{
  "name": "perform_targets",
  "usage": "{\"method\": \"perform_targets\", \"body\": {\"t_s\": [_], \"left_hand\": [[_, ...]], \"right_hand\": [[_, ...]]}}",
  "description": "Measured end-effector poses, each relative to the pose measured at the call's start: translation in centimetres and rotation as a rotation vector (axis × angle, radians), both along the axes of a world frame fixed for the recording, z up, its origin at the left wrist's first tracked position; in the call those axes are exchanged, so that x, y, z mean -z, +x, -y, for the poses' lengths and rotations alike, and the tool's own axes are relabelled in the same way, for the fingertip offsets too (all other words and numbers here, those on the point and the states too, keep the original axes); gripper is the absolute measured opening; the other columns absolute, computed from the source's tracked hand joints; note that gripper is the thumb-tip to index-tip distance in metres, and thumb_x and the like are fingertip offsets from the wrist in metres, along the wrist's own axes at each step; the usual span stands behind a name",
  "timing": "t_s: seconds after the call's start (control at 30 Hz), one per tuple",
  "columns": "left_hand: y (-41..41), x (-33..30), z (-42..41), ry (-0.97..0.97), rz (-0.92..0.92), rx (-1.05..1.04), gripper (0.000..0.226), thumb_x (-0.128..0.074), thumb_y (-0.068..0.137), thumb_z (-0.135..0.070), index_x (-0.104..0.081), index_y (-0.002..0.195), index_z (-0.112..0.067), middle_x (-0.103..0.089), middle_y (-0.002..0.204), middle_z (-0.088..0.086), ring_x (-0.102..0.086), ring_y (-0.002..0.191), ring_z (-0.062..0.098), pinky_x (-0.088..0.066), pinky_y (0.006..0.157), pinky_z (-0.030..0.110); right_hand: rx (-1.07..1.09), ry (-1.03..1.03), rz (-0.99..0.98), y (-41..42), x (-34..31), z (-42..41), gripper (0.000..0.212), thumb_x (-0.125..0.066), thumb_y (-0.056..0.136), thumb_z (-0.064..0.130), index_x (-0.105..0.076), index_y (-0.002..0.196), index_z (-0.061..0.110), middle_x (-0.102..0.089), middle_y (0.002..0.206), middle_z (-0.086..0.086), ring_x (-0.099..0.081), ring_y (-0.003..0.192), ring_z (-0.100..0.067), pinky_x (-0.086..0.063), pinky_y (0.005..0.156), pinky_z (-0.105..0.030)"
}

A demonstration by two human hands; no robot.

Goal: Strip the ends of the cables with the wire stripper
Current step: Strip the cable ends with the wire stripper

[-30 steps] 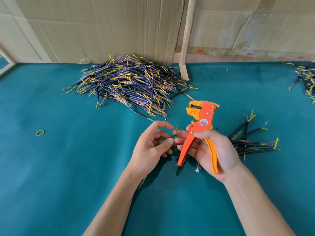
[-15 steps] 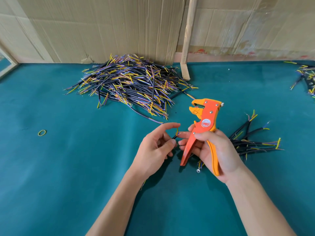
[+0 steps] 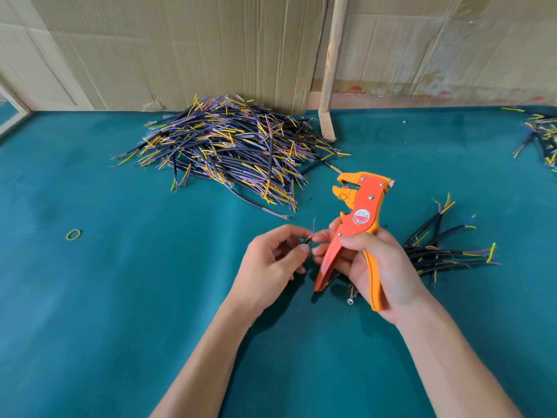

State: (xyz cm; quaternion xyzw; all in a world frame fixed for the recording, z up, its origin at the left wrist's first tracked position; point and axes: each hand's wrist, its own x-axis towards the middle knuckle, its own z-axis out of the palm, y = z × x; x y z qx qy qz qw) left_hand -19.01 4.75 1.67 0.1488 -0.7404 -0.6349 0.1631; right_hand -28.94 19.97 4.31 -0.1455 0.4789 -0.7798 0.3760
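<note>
left hand pinched black cable end, bare strands up, just left of wire stripper | right hand gripped stripper handles, jaws up and parted | big cable pile beyond stripper, small bundle right of it | green table

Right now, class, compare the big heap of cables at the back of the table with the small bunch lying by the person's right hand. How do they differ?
The big heap holds far more cables than the small bunch. The big heap lies near the cardboard wall, clear of both hands; the small bunch lies just behind the right hand, which holds the wire stripper. The big heap piles up crisscrossed; the small bunch fans out flat. Both are black cables with coloured ends on the teal table.
</note>
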Motion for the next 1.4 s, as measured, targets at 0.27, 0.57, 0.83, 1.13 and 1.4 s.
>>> {"method": "perform_targets", "body": {"t_s": [0.27,0.57,0.83,1.13,1.4], "left_hand": [[-0.3,0.0,-0.1,-0.061,0.043,-0.018,0.014,-0.058,0.089,-0.025,-0.069,0.095,-0.028,-0.069,0.078,-0.003,-0.062,0.061,0.013,-0.044,0.06,0.023],[-0.1,-0.2,-0.1,-0.142,0.047,0.009,0.019,-0.055,0.089,-0.025,-0.072,0.095,-0.03,-0.067,0.069,-0.006,-0.06,0.059,0.01,-0.049,0.06,0.025],[-0.2,-0.3,-0.2,-0.038,0.025,-0.029,0.021,-0.059,0.087,-0.022,-0.077,0.098,-0.019,-0.07,0.073,-0.004,-0.061,0.062,0.01,-0.048,0.06,0.021],[-0.1,-0.6,-0.1,0.158,-0.007,-0.053,0.029,-0.05,0.084,-0.019,-0.075,0.098,-0.019,-0.066,0.083,0.012,-0.055,0.072,0.02,-0.047,0.068,0.033],[-0.1,-1.3,-0.5,0.282,-0.083,-0.059,0.019,-0.065,0.087,-0.022,-0.053,0.085,-0.007,-0.066,0.073,0.002,-0.063,0.065,0.016,-0.051,0.059,0.029]], "right_hand": [[0.042,-0.035,-0.013,0.3,-0.1,0.1,0.026,-0.058,0.078,0.006,-0.062,0.102,0.0,-0.07,0.109,-0.021,-0.07,0.088,-0.035,-0.06,0.08,-0.041],[0.021,-0.074,-0.02,0.3,-0.3,0.0,0.029,-0.057,0.079,0.004,-0.057,0.107,-0.001,-0.069,0.115,-0.03,-0.07,0.106,-0.045,-0.06,0.084,-0.041],[0.02,-0.042,-0.056,0.6,-0.4,0.0,0.023,-0.055,0.08,0.004,-0.06,0.102,-0.001,-0.071,0.1,-0.031,-0.071,0.1,-0.047,-0.06,0.083,-0.04],[-0.049,-0.017,-0.024,1.6,-0.4,0.7,0.022,-0.056,0.082,0.006,-0.075,0.091,0.009,-0.072,0.1,-0.031,-0.073,0.096,-0.043,-0.06,0.081,-0.038],[-0.071,-0.03,0.017,2.1,-0.2,1.1,0.021,-0.056,0.083,0.007,-0.073,0.094,0.006,-0.072,0.098,-0.027,-0.072,0.1,-0.045,-0.06,0.089,-0.05]]}}
